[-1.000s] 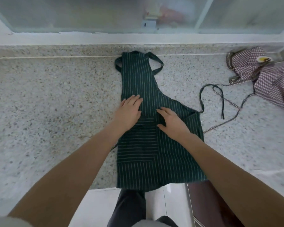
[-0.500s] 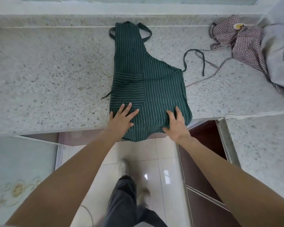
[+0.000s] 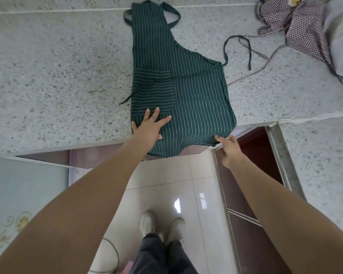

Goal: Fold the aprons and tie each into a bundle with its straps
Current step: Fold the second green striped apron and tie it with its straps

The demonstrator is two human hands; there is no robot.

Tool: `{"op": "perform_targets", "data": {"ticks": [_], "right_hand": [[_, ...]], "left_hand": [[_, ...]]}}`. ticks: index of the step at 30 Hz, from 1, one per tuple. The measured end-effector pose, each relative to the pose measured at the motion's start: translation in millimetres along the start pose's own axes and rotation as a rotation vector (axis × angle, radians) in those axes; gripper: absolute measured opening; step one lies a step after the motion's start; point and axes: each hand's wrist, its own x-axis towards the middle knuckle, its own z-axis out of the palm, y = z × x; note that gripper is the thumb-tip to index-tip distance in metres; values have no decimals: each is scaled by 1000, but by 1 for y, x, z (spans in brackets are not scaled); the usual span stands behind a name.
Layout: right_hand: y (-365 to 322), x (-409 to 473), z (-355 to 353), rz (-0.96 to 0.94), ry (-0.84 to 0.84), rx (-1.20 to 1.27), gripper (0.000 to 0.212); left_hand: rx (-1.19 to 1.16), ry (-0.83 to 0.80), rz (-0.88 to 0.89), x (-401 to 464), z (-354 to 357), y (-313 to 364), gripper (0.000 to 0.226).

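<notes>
My left hand lies flat with fingers spread on the green striped apron, near the worktop's front edge. The apron's hem hangs over that edge. My right hand pinches the hem's right corner. A checked apron sits crumpled at the far right corner. Pale floor tiles lie below.

Bare forearms, dark grey trousers, pale off-white sneakers with laces.
</notes>
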Motion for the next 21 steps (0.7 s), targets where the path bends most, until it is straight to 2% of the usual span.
{"op": "perform_targets", "data": {"ticks": [2, 7, 10, 12, 14, 17, 21], "right_hand": [[-2, -3, -4, -16, -50, -8, 26], [1, -19, -17, 4, -158, -103, 30], [-1, -28, -29, 22, -241, -167, 18], [-3, -31, -35, 20, -292, -218, 21], [-6, -33, -39, -27, -305, -264, 27], [-11, -37, -42, -118, -300, -405, 26], [-18, -44, -53, -93, -319, -548, 22]], "left_hand": [[-11, 5, -2, 0, 0, -1, 76], [-38, 1, 1, 1, -1, -1, 76], [-40, 2, 2, 1, -2, -1, 75], [-40, 1, 2, 0, -3, 0, 75], [-41, 8, 5, 0, -2, 0, 75], [-40, 3, -7, 0, -2, 1, 75], [-34, -7, -16, 1, -4, 4, 77]]}}
